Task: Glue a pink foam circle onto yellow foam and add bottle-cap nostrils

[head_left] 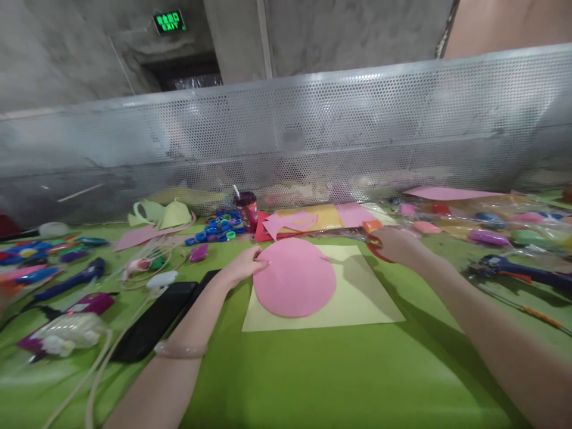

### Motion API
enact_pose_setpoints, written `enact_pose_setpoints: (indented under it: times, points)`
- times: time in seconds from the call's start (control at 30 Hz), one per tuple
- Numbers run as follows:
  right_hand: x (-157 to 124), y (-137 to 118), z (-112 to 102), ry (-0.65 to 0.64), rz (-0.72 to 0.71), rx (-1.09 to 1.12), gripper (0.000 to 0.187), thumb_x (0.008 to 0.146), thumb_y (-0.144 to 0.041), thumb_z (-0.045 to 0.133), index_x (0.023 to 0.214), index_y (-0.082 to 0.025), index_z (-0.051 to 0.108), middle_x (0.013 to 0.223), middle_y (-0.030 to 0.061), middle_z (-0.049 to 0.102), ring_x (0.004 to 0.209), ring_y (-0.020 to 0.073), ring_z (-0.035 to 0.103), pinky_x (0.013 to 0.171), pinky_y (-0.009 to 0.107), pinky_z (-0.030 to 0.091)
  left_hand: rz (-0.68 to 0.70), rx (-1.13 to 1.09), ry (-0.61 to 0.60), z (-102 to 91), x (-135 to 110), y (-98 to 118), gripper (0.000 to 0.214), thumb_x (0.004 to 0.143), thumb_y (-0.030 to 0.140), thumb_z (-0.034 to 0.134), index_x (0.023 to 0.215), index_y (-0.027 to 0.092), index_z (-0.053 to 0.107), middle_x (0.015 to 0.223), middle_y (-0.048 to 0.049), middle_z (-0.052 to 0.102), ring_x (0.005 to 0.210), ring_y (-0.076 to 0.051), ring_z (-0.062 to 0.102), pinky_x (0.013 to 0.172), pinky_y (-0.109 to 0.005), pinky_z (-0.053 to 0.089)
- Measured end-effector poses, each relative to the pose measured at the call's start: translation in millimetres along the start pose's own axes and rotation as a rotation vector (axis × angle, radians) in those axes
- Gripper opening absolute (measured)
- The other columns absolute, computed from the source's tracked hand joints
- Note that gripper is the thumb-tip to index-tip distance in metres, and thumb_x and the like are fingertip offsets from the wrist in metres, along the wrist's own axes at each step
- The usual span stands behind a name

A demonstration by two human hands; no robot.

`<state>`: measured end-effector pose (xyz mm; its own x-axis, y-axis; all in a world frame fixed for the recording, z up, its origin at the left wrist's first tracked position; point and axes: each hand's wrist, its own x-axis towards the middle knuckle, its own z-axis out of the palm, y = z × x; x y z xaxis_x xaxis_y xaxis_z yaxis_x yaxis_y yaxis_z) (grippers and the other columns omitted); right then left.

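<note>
"Pinching what, that left hand (243, 265)?"

"The pink disc (295, 280), by its far-left edge, thumb on top. The disc lies over the left part of a pale sheet (370, 298), in the middle of the green surface (313, 375)."

"And the right hand (397, 244)?"

"To the far right of the sheet, fingers closed round a red handle (379, 257). Scissors, probably; I can't make out any blades."

"What could go wrong?"

"The disc could slip or swivel on the sheet, I'd say, since only one edge is held. Too hard a pinch might crease it there."

"Counts?"

"One disc, one pale sheet, one red handle showing. Beyond, on the far side, one lidded cup (247, 210) with one straw (236, 190); just left of it, a heap of blue rings (218, 228), too jumbled to count. One small purple packet (199, 253), nearer."
</note>
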<state>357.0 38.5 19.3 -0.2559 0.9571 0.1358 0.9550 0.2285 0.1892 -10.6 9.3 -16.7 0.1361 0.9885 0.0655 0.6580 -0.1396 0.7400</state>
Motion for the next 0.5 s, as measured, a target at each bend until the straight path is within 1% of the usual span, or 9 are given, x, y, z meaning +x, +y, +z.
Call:
enact_pose_setpoints:
  times: [0.1, 0.2, 0.33, 0.43, 0.5]
  points:
    - [-1.1, 4.5, 0.3, 0.033, 0.026, 0.022, 0.025, 0.087, -0.028, 0.044, 0.095, -0.012, 0.061, 0.092, 0.0176, 0.067, 0.076, 0.0231, 0.062, 0.06, 0.029, 0.038, -0.011, -0.183, -0.002, 1.0, -2.1, 3.4, 0.03, 0.068, 0.037, 0.057, 0.089, 0.017, 0.054, 0.091, -0.0065, 0.064, 0.087, -0.023, 0.061, 0.069, -0.03, 0.046]
    - [-0.8, 12.7, 0.3, 0.063, 0.057, 0.047, 0.025, 0.087, -0.029, 0.043, 0.091, -0.013, 0.061, 0.092, 0.0195, 0.067, 0.076, 0.0241, 0.061, 0.06, 0.029, 0.035, -0.059, -0.34, -0.004, 0.2, -4.8, 6.3, 0.031, 0.067, 0.035, 0.061, 0.09, 0.016, 0.055, 0.091, -0.0064, 0.066, 0.087, -0.023, 0.063, 0.07, -0.031, 0.047]
    - [-1.7, 27.5, -1.6, 0.096, 0.104, 0.087, 0.021, 0.086, -0.025, 0.042, 0.082, -0.013, 0.059, 0.088, 0.0191, 0.067, 0.073, 0.022, 0.06, 0.061, 0.028, 0.033, -0.062, -0.412, -0.023, -2.4, -12.6, 16.5, 0.032, 0.068, 0.033, 0.063, 0.093, 0.015, 0.056, 0.094, -0.0062, 0.066, 0.087, -0.021, 0.063, 0.069, -0.029, 0.048]
    - [-5.3, 35.8, -5.2, 0.138, 0.133, 0.128, 0.022, 0.086, -0.024, 0.041, 0.077, -0.013, 0.057, 0.084, 0.0209, 0.066, 0.072, 0.0212, 0.058, 0.061, 0.029, 0.031, -0.019, -0.456, -0.049, -0.9, -20.9, 29.6, 0.028, 0.07, 0.031, 0.064, 0.092, 0.016, 0.057, 0.097, -0.0064, 0.066, 0.088, -0.02, 0.064, 0.071, -0.028, 0.048]
    - [-8.0, 38.4, -8.8, 0.165, 0.154, 0.175, 0.023, 0.086, -0.025, 0.041, 0.073, -0.012, 0.056, 0.083, 0.0226, 0.065, 0.072, 0.0212, 0.057, 0.061, 0.03, 0.03, 0.019, -0.499, -0.089, 2.9, -26.3, 39.7, 0.024, 0.071, 0.029, 0.063, 0.091, 0.016, 0.057, 0.096, -0.0063, 0.067, 0.087, -0.019, 0.064, 0.074, -0.029, 0.049]
